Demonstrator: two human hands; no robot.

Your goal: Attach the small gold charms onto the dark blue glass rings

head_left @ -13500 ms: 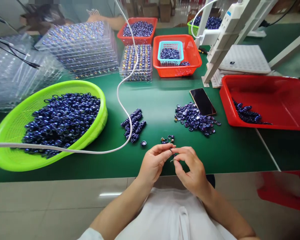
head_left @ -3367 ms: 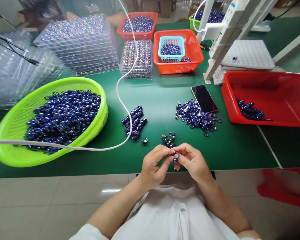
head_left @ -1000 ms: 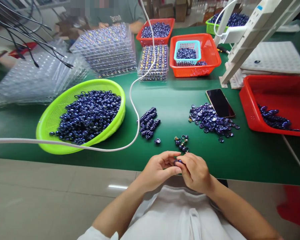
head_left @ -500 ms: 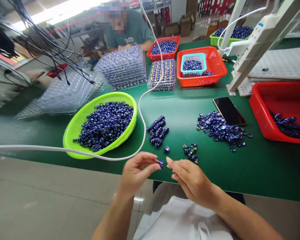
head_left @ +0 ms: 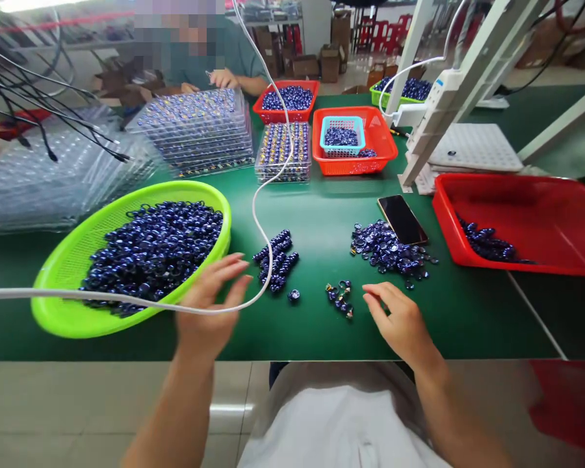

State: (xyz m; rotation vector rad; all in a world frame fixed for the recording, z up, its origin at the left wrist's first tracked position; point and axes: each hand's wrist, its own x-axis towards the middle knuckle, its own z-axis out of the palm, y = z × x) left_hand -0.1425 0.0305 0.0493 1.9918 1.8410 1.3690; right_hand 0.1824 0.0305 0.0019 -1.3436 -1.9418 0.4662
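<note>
My left hand (head_left: 208,305) is at the near right side of the lime-green basket (head_left: 43,305), fingers spread, with nothing visible in them. A white cable (head_left: 146,303) passes in front of it. Shiny dark-blue ring-like pieces (head_left: 151,247) fill the basket. My right hand (head_left: 398,320) hovers over the table, its fingers loosely curled and the thumb apart, nothing visible between them. Left of it lies a small cluster of blue pieces with gold bits (head_left: 340,299). Between my hands are stacked rows of blue rings (head_left: 277,260) and a single blue piece (head_left: 293,296).
Round blue caps (head_left: 390,250) are heaped beside a phone (head_left: 402,220). A red bin (head_left: 556,221) stands right, an orange basket (head_left: 390,156) and filled clear trays (head_left: 195,136) behind. A co-worker (head_left: 238,58) sits opposite. A white post (head_left: 433,104) rises at the back right.
My left hand moved left to the green basket and opened; the small blue piece it pinched no longer shows. My right hand moved right, beside the cluster with gold bits. The view shifted.
</note>
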